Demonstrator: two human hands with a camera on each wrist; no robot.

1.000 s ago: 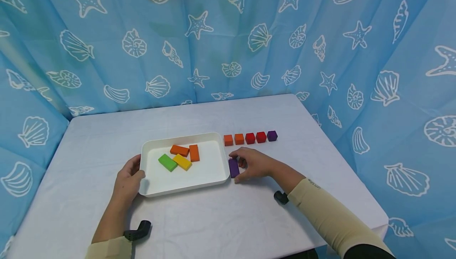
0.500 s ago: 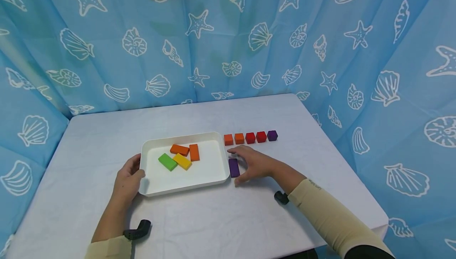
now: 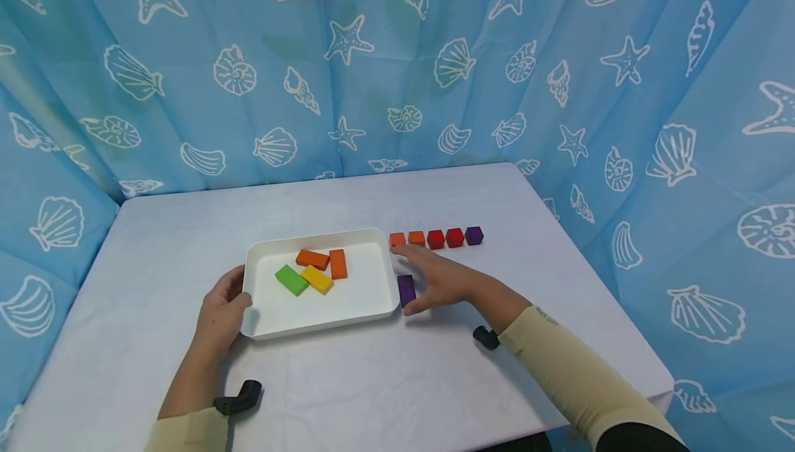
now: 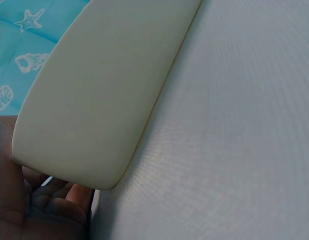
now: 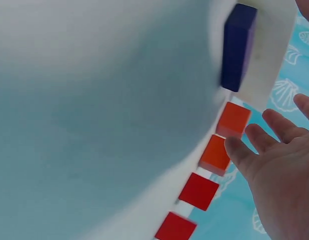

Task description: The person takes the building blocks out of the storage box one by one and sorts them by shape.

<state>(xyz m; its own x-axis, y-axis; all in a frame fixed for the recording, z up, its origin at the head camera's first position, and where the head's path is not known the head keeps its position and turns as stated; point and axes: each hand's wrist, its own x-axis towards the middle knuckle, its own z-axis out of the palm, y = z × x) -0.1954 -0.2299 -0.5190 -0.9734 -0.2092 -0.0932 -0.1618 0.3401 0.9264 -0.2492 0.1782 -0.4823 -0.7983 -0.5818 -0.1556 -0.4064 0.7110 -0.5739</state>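
Observation:
A white tray (image 3: pixel 366 297) lies on the table with a green block (image 3: pixel 291 279), a yellow block (image 3: pixel 317 279) and two orange blocks (image 3: pixel 312 259) inside. My left hand (image 3: pixel 225 307) grips the tray's left edge; in the left wrist view its fingers (image 4: pixel 49 200) sit under the tray wall (image 4: pixel 104 90). A long purple block (image 3: pixel 406 290) lies flat just right of the tray. My right hand (image 3: pixel 435 276) hovers open beside it with straight fingers, reaching toward the nearest orange cube (image 3: pixel 397 239). In the right wrist view the purple block (image 5: pixel 238 47) lies apart from the right hand (image 5: pixel 279 175).
A row of cubes runs right from the tray's far corner: two orange (image 3: pixel 417 237), two red (image 3: pixel 446 238), one purple (image 3: pixel 474 235). The pale table (image 3: pixel 435 383) is ringed by a blue seashell curtain (image 3: pixel 404 59). Its right edge is close to the cubes.
My right hand has let go of the purple block, straightened its fingers and moved back toward the cube row. The block stays beside the tray. The left hand has not moved.

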